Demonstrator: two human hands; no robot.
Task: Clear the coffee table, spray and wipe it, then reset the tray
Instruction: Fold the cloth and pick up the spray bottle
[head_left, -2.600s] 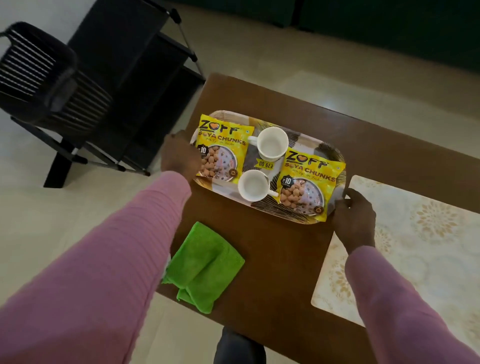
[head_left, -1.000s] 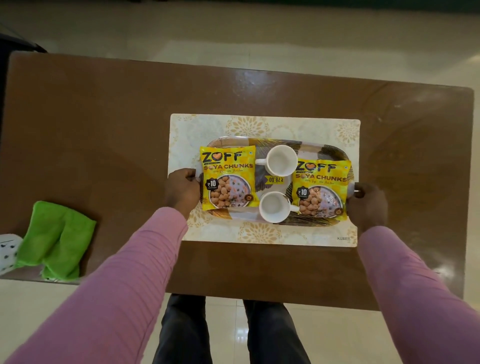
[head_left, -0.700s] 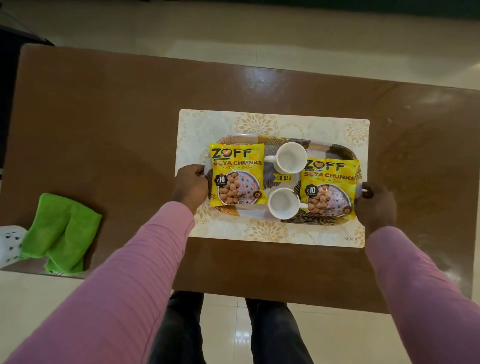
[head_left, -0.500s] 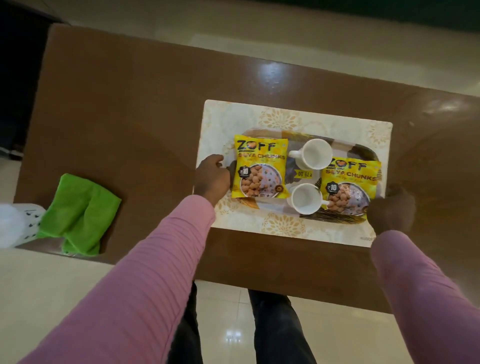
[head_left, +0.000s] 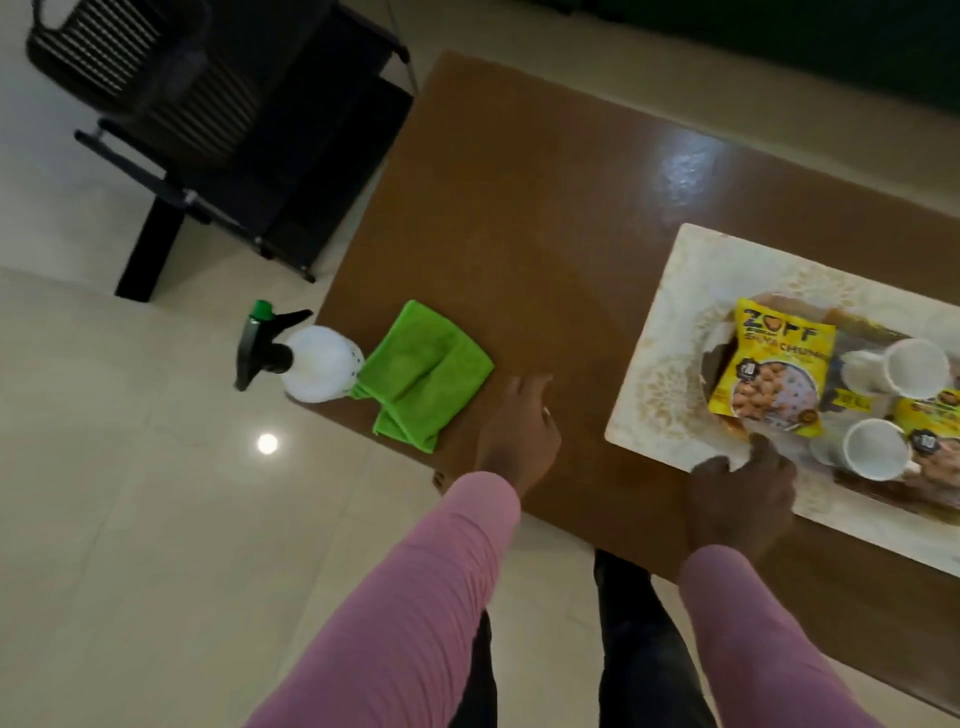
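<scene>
The patterned tray lies on a cream placemat at the right of the brown coffee table. It carries two yellow soya-chunk packets and two white cups. My left hand hovers over bare table with fingers stretched toward the folded green cloth and holds nothing. My right hand is over the placemat's near edge, by the tray's near left corner, loosely curled and holding nothing.
A white spray bottle with a black and green trigger stands just off the table's left corner, beside the cloth. A black chair and a black rack stand on the tiled floor to the left. My legs are at the table's near edge.
Both hands have let go of the tray, which stays on the placemat. My view swung left; my left hand moved toward the green cloth and my right hand came to the tray's left corner.
</scene>
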